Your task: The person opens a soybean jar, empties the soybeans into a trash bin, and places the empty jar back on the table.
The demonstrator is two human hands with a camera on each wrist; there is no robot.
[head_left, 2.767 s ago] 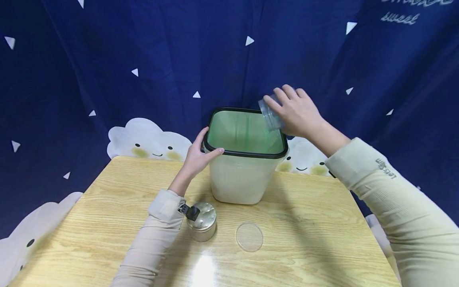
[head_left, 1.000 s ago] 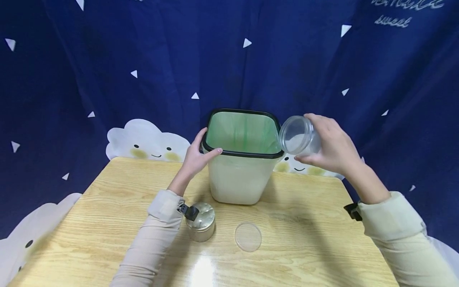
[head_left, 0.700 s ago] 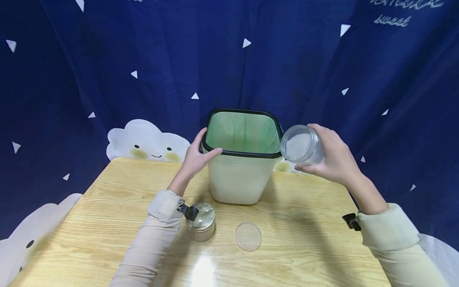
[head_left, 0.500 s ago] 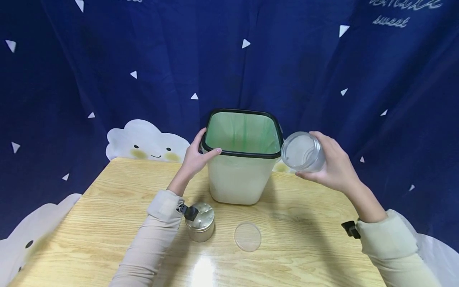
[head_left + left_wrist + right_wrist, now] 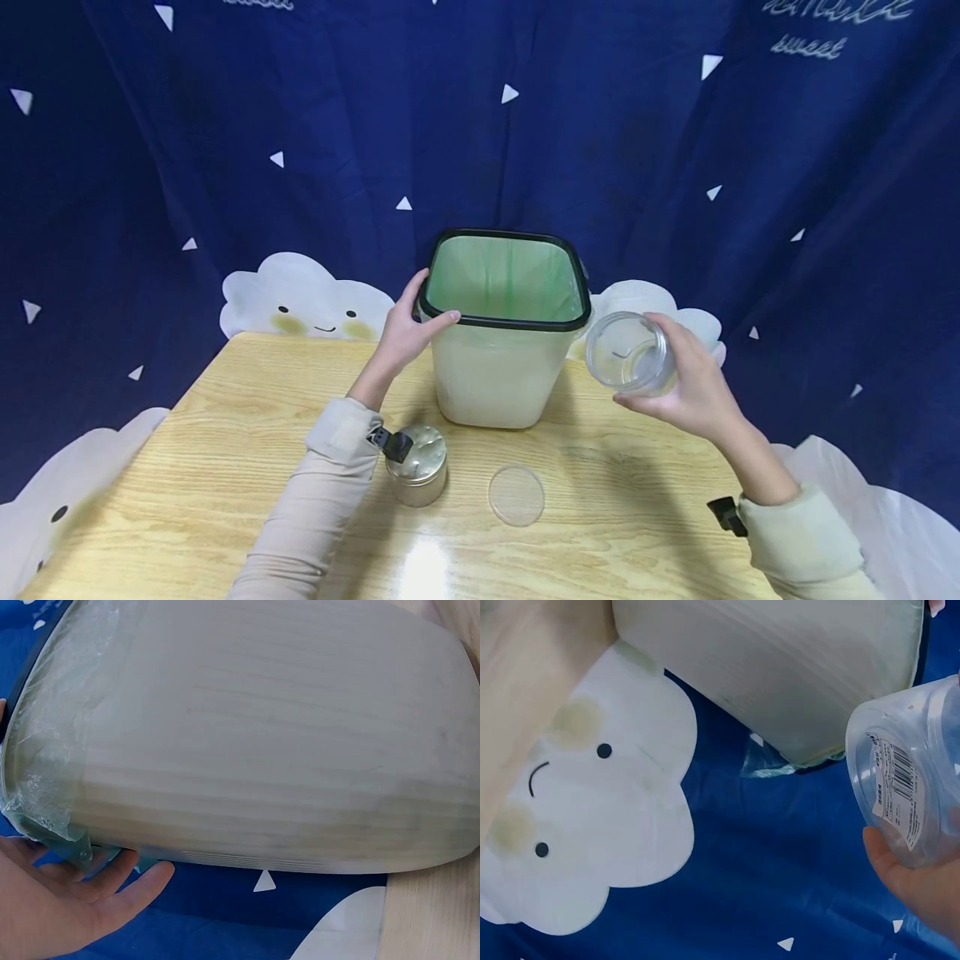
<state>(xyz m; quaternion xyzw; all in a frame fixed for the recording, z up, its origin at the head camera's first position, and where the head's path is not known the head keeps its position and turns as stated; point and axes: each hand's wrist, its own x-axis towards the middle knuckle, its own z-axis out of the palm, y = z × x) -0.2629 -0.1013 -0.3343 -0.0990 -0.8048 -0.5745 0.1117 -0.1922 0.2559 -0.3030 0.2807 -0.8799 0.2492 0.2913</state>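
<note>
Holding the tipped jar [image 5: 632, 354] beside the bin [image 5: 502, 375] seems the step in hand, the next move likely calling for righting it, with its body clamped between the right hand's [image 5: 699, 387] thumb and fingers at the bin's 4 o'clock, the left hand [image 5: 403, 337] gripping the rim [image 5: 525, 324] at 8.

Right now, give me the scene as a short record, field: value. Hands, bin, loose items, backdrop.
left hand: holds the bin at its black rim
right hand: holds a clear jar, tilted
jar label: barcode, right wrist view
bin: upright on the table, lined with a green bag
clear disc: flat on the table
silver-topped container: on the table, left of the disc
backdrop: blue curtain, white triangles, smiling clouds
</note>
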